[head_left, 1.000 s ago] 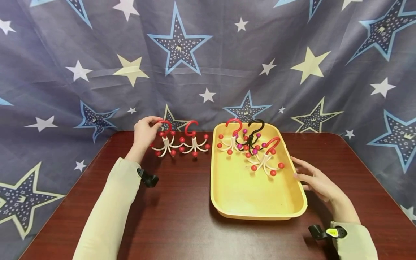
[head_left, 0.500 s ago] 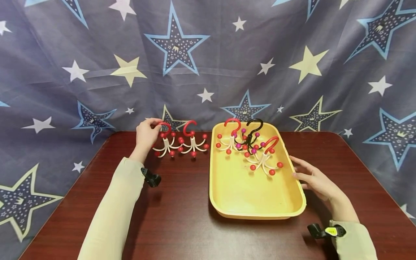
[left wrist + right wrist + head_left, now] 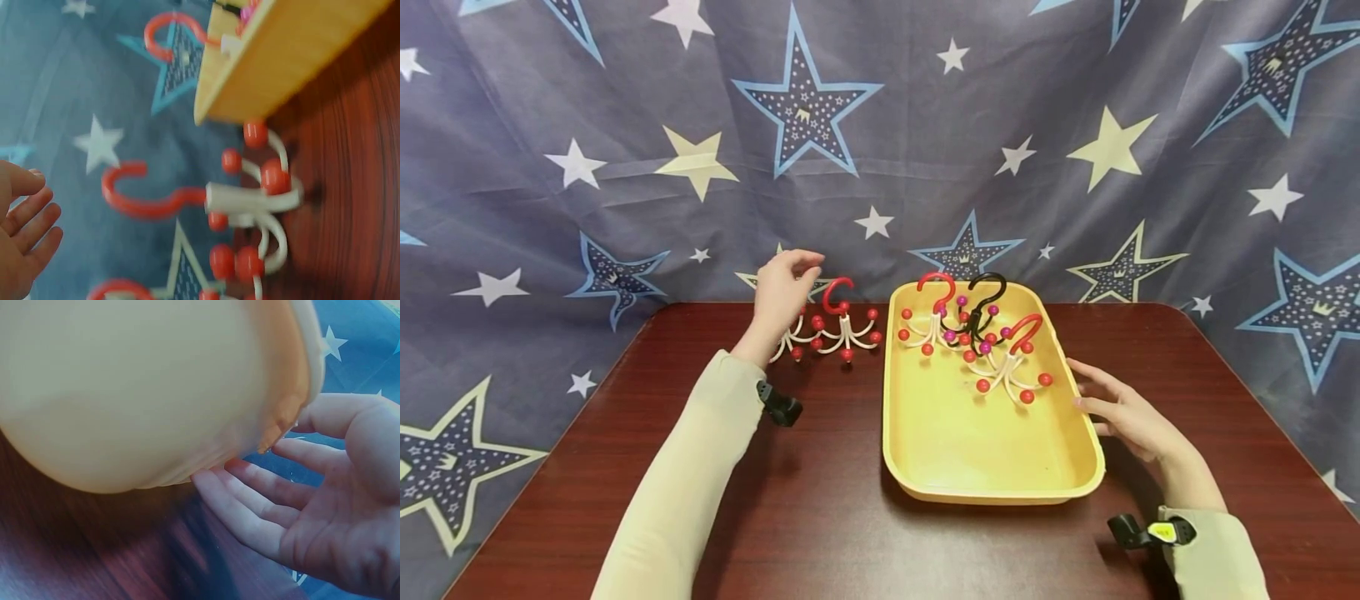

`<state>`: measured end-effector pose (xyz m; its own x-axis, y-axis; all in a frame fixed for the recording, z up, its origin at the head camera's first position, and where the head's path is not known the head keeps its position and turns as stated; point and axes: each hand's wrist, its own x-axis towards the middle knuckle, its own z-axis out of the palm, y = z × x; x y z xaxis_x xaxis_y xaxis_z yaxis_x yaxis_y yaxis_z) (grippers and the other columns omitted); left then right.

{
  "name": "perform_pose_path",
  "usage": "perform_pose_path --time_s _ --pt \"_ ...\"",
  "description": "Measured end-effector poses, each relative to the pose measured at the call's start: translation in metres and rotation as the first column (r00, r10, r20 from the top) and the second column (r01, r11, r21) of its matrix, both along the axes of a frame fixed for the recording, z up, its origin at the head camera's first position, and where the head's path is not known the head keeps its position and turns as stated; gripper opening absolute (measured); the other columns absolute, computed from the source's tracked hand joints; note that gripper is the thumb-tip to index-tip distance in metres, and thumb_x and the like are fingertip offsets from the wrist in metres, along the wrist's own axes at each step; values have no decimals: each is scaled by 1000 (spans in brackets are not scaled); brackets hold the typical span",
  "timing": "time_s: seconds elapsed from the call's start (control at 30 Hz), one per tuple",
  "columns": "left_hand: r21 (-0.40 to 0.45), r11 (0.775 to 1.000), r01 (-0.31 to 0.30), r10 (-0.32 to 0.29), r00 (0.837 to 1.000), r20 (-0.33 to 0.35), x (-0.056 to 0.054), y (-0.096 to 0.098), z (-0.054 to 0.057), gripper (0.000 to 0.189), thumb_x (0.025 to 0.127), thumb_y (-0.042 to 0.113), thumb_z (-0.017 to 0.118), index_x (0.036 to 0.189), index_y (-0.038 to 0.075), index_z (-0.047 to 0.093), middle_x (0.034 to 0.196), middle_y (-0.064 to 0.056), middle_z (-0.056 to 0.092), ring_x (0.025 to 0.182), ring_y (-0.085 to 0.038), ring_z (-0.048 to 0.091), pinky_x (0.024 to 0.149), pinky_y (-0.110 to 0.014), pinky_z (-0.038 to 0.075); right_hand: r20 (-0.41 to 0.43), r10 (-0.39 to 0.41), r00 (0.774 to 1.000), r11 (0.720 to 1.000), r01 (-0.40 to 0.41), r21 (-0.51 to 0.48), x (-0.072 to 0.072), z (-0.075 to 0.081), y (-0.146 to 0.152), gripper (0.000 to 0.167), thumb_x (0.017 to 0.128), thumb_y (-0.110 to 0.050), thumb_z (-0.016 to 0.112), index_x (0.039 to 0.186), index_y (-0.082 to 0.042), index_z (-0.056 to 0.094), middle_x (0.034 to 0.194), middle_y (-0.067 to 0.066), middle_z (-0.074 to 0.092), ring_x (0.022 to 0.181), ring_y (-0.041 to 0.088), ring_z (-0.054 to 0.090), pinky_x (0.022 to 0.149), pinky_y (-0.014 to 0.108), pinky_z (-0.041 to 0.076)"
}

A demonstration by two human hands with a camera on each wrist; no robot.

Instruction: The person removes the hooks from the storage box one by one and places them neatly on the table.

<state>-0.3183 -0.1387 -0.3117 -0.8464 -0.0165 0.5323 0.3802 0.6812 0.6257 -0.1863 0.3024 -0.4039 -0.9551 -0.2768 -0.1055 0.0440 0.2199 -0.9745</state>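
My left hand (image 3: pixel 781 292) is raised over the left of two white multi-arm hook hangers, loosely bent and holding nothing; it hides that hanger's hook in the head view. White arms with red balls show on this left hanger (image 3: pixel 790 340). Beside it stands the other hanger (image 3: pixel 846 332), its red hook up; in the left wrist view this hook (image 3: pixel 150 206) lies off my fingertips. My right hand (image 3: pixel 1131 417) touches the right side of a yellow tray (image 3: pixel 891 417) with extended fingers. In the right wrist view several fingertips (image 3: pixel 209 481) lie against its outer wall.
Inside the tray are two white hangers with red hooks, one at the back left (image 3: pixel 935 325) and one to the right (image 3: pixel 1007 367), and a black hanger (image 3: pixel 977 321) with purple and red balls. A star-patterned curtain (image 3: pixel 880 150) hangs behind the dark wooden table (image 3: pixel 820 500).
My left hand has let go of the left hanger's red hook and moved right and up. The right hand stays at the tray, and the tray's hangers have not moved.
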Motion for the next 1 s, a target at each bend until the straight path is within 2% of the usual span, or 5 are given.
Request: perform_pose_path --time_s 0.27,0.47,0.6,0.83,1.0 --pt "49 991 125 -125 992 2 9 61 5 17 83 11 63 98 8 69 95 -8 68 85 -18 64 78 -30 48 -5 -11 1000 1000 11 9 0 -1 1 63 91 -13 52 144 -5 18 113 11 45 92 10 60 72 35 53" --pt "26 972 233 -234 970 62 19 103 -1 17 84 13 63 100 11 69 98 -4 68 85 -14 63 76 -26 48 -2 6 1000 1000 -6 -1 0 -1 1 63 92 -13 51 144 -5 17 116 14 43 93 11 60 72 36 53" --pt "-8 948 318 -313 938 150 27 130 -2 20 85 18 64 103 12 68 99 -1 67 85 -11 63 74 -23 48 -3 1 1000 1000 -1 4 0 0 1 63 92 -13 51 144 -5 17 115 13 43 93 11 60 72 35 53" --pt "-104 868 486 -439 848 297 42 171 -1 31 85 26 63 113 12 63 104 -1 67 91 -11 61 79 -21 46 1 -11 1000 1000 11 5 0 1 0 63 91 -14 52 144 -6 19 114 10 45 92 9 59 72 35 53" --pt "-123 835 536 -476 816 328 45 195 -8 35 85 27 62 116 10 61 107 -3 66 93 -12 62 78 -19 46 6 -16 1000 1000 16 1 1 0 -1 63 91 -13 52 144 -5 18 113 10 44 92 10 59 73 35 53"
